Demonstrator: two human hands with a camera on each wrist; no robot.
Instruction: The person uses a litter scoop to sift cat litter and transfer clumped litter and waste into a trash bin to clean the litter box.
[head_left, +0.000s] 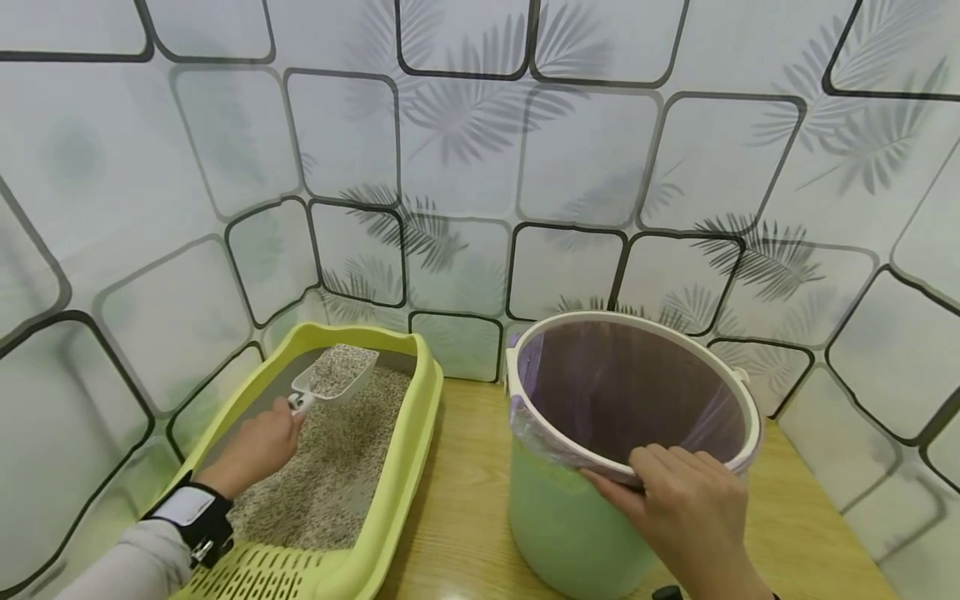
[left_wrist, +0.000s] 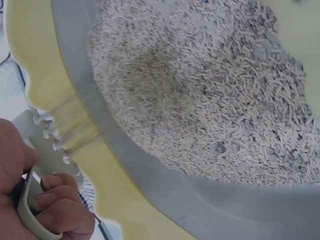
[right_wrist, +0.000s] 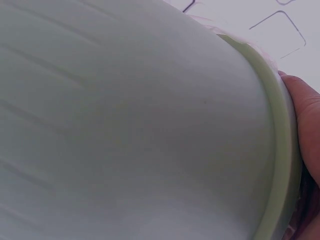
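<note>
My left hand [head_left: 258, 446] grips the handle of a white litter scoop [head_left: 363, 382], heaped with pale granular litter, over the far part of a yellow-green litter box [head_left: 426, 408]. In the left wrist view, the fingers [left_wrist: 62, 212] curl round the scoop handle [left_wrist: 29, 210], and blurred streaks of litter show beside the scoop's slots. More litter [head_left: 330, 500] covers the box floor. At the right, my right hand [head_left: 686, 504] holds the near rim of a light green trash bin [head_left: 562, 517], thumb outside and fingers over the top. A thin purplish bag [head_left: 607, 383] lines the bin.
Box and bin stand side by side on a wooden surface [head_left: 468, 467], with a strip of wood between them. A curtain-like sheet [head_left: 465, 183] with rounded squares and leaves rises behind and at both sides. A slotted step [head_left: 255, 575] forms the box's near end.
</note>
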